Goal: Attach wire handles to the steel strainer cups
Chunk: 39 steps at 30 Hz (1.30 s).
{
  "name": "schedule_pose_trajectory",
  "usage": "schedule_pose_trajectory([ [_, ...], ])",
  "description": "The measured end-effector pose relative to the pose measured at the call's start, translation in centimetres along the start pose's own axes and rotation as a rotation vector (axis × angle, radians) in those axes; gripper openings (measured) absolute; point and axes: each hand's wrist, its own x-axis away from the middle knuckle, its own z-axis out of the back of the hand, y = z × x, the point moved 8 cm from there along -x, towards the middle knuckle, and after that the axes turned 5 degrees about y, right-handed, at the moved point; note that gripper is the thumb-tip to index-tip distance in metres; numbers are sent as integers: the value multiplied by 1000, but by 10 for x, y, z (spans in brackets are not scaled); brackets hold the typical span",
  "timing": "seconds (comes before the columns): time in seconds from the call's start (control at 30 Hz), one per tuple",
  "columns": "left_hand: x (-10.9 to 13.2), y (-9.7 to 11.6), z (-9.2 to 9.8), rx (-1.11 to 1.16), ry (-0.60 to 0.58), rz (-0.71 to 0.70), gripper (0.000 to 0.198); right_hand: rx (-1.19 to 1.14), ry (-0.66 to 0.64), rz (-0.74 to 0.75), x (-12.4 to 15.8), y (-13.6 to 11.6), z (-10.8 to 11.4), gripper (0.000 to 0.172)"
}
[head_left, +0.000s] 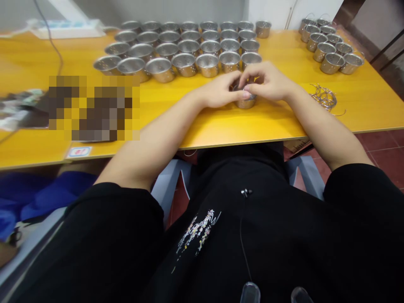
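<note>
A small perforated metal cup (245,103) stands on the yellow table between my two hands. My left hand (222,89) is closed around its left side, with the thumb laid over the near rim. From the right, my right hand (268,82) reaches over the cup with bent fingers, its thumb pressed at the rim. My fingers cover most of the cup's mouth, so whether a thin wire is pinched there is hard to see. Just behind my hands are rows of similar perforated metal cups (207,65). To the right lies a tangled heap of bent wire handles (325,99).
Several cups with wire handles (333,63) stand grouped at the far right. A power strip (66,28) with a cable lies at the back left. Blurred dark items sit on the left of the table (189,134). A person in blue clothing (50,195) is at my left.
</note>
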Motion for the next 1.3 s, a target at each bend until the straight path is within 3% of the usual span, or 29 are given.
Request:
schedule_pose_trajectory([
  [0.17, -6, -19, 1, -80, 38, 5, 76, 72, -68, 132, -3, -4, -2, 14],
  [0.33, -5, -20, 0, -69, 28, 5, 78, 118, -97, 117, -12, 5, -3, 29],
  [0.47, -8, -25, 0, -107, 29, -7, 79, 115, -84, 247, -13, 6, -1, 29],
  [0.63, -10, -27, 1, -129, 23, -28, 89, 124, -159, 374, -14, 9, -3, 29],
  [1.0, -10, -23, -6, -54, -18, -60, 115, 152, -173, 346, -16, 19, -4, 39],
  [1.3, -8, -19, -4, -67, -34, -66, 115, 86, -213, 393, -16, 23, -8, 38],
])
